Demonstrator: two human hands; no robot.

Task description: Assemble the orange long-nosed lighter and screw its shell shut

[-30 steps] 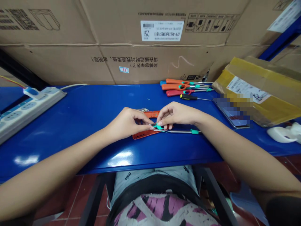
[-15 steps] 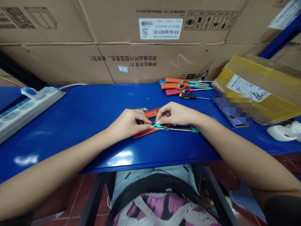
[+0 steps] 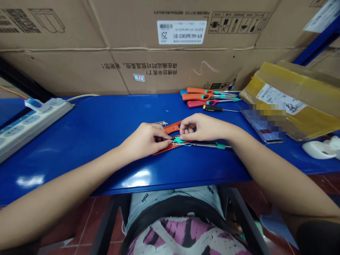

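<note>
An opened orange lighter casing lies on the blue table, one half (image 3: 174,128) behind and the other half (image 3: 162,151) in front, partly under my fingers. Between my fingertips is a small green part (image 3: 179,140) over the front half. My left hand (image 3: 148,140) pinches at the green part's left end, where a dark piece shows. The thumb and forefinger of my right hand (image 3: 200,128) are closed on the green part's right side. A white wire (image 3: 186,144) runs beside it to a metal rod (image 3: 205,145) with a green collar. A small metallic piece (image 3: 160,123) lies behind my left hand.
Several lighters (image 3: 198,96) and a yellow-black screwdriver (image 3: 212,108) lie at the back right, near a phone (image 3: 261,127) and a taped box (image 3: 297,95). A power strip (image 3: 34,122) is at the left. Large cardboard (image 3: 87,74) stands behind the table.
My right hand has shifted slightly right and back. The green part sits a little further right, and the metal rod with its collar has slid right.
</note>
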